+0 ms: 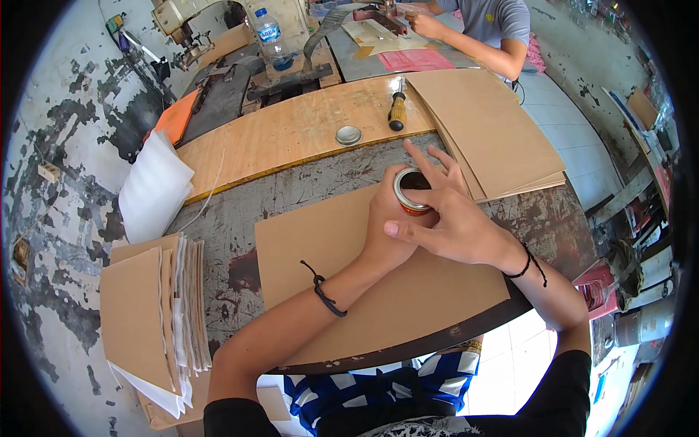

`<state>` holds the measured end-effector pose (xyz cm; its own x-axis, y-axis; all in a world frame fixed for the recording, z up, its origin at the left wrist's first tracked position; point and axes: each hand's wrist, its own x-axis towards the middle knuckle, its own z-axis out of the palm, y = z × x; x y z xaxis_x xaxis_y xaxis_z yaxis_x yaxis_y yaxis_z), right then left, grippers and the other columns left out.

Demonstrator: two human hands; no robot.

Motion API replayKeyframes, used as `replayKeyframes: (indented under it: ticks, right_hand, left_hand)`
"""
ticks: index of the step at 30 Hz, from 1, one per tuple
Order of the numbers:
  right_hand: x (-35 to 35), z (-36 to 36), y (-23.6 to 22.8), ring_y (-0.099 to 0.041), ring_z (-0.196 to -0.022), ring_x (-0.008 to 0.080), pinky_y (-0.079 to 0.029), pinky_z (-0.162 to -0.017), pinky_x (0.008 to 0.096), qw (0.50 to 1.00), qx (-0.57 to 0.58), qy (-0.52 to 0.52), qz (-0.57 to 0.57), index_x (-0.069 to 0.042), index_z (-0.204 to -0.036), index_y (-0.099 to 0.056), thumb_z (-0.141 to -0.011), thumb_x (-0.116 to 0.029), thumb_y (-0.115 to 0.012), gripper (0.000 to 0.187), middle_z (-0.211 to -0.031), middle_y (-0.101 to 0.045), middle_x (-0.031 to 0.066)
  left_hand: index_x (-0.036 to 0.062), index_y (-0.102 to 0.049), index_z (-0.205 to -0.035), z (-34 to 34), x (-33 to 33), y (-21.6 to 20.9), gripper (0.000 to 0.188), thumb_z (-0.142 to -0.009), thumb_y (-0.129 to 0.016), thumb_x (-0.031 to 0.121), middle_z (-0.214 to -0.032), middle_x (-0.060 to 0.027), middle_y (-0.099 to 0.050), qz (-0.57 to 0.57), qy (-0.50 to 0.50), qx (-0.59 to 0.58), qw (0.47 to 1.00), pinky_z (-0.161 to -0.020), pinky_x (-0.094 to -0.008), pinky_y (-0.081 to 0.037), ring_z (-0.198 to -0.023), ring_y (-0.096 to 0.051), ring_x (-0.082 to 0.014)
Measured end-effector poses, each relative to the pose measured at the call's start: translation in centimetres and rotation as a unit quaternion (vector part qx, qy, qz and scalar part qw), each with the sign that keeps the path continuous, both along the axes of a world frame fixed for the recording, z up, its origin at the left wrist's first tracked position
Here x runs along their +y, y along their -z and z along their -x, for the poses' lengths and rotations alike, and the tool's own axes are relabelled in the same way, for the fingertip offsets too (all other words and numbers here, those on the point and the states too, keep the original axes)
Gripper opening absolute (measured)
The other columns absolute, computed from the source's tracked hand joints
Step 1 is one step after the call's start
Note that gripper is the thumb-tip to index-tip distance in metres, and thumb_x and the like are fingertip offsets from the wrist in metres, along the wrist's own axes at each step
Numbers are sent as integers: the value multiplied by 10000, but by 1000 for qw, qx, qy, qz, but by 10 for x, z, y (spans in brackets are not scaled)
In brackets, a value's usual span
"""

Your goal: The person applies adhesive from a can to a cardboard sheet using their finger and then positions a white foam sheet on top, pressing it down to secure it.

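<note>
A small round tin (413,210) with a metal rim and a red band is held upright by my left hand (391,237), whose fingers wrap around its side. Dark contents show inside the tin's mouth. Over it reaches my right hand (460,226), fingers spread and thumb stretched out to the left. One of its fingers reaches into the mouth of the tin; the fingertip is hard to make out. Beneath both hands a large brown cardboard sheet (320,255) lies flat on the worn dark table (237,197).
A round metal lid (348,135) and a yellow-handled screwdriver (397,115) lie on the wooden board (291,120). Brown sheets (491,131) are stacked at right, another stack (135,302) at left by white foam (154,186). A water bottle (271,40) stands behind; a co-worker (502,33) sits at far right.
</note>
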<state>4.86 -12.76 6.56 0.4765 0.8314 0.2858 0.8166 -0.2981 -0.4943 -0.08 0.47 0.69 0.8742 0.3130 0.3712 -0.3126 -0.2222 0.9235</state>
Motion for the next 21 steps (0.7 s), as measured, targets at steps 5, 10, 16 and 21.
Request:
replayKeyframes:
  ticks: [5, 10, 16, 21]
  right_hand:
    - [1, -2, 5, -173, -1417, 590, -196, -1146, 626, 999, -8, -6, -44, -17, -1031, -746, -844, -572, -709, 587, -1562, -254, 347]
    - [0, -3, 5, -174, -1424, 574, -202, -1150, 618, 999, -16, -19, -43, -5, -1041, -741, -836, -571, -721, 603, -1560, -260, 346]
    - [-4, -2, -3, -152, -1454, 506, -223, -1164, 577, 1000, -3, -19, -1, 4, -1084, -711, -821, -479, -781, 554, -1625, -188, 253]
    - [-7, -6, -12, -159, -1453, 515, -252, -1154, 581, 999, -9, -30, 23, 0, -1081, -709, -825, -492, -770, 558, -1618, -200, 261]
  left_hand:
    - [18, -467, -1218, 1, 0, -4, 620, -733, -836, 132, -1000, -115, -694, 4, 8, 4, 1000, -784, -313, -552, -920, -695, -181]
    - [20, -469, -1216, 1, 1, -5, 629, -725, -847, 130, -1016, -110, -697, 24, 23, 9, 999, -793, -310, -551, -925, -693, -174]
    - [11, -470, -1204, 2, 1, -8, 614, -736, -849, 134, -1009, -111, -695, 40, 45, 16, 998, -797, -313, -551, -934, -690, -175]
    - [4, -472, -1191, 1, 2, -5, 588, -749, -842, 120, -1002, -110, -691, 23, 54, -7, 998, -796, -313, -549, -924, -688, -177]
